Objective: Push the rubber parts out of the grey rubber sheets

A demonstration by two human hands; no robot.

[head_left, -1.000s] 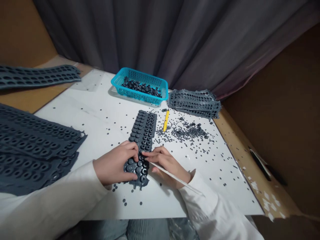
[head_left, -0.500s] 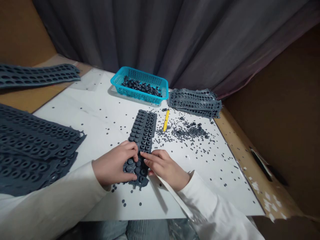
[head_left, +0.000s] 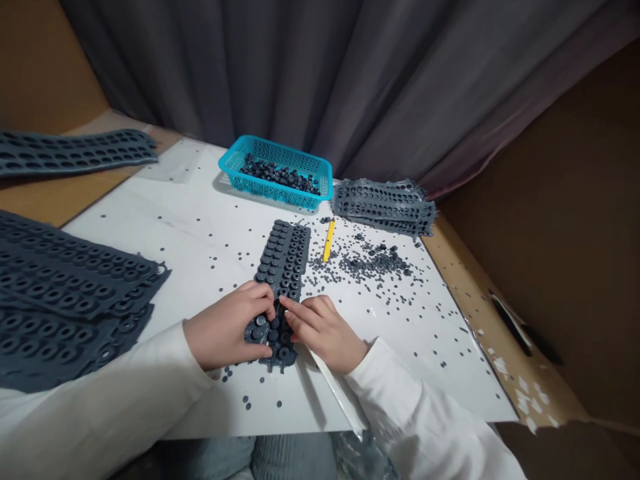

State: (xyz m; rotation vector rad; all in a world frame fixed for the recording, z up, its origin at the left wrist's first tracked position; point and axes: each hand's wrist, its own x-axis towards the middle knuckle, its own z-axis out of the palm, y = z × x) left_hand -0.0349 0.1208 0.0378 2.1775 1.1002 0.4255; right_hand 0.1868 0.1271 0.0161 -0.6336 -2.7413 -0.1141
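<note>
A dark grey rubber strip [head_left: 284, 263] studded with round buttons lies lengthwise on the white sheet [head_left: 175, 220]. My left hand [head_left: 227, 330] rests on the strip's near end, fingers curled over it and pressing it down. My right hand [head_left: 323, 331] is beside it on the right, forefinger and thumb pinched at a button on the strip; a thin white stick [head_left: 337, 393] runs from this hand back toward my sleeve. Both sleeves are white.
A turquoise basket [head_left: 277, 172] holds loose dark rings at the back. A stack of punched strips [head_left: 385, 207] lies back right, more strips [head_left: 65, 293] at the left. A yellow tool [head_left: 328, 241] and several scattered rubber bits [head_left: 373, 263] lie right of the strip.
My right hand has slid a little left and closer to the left hand on the strip; the white stick has swung down toward my lap. The view shifted slightly.
</note>
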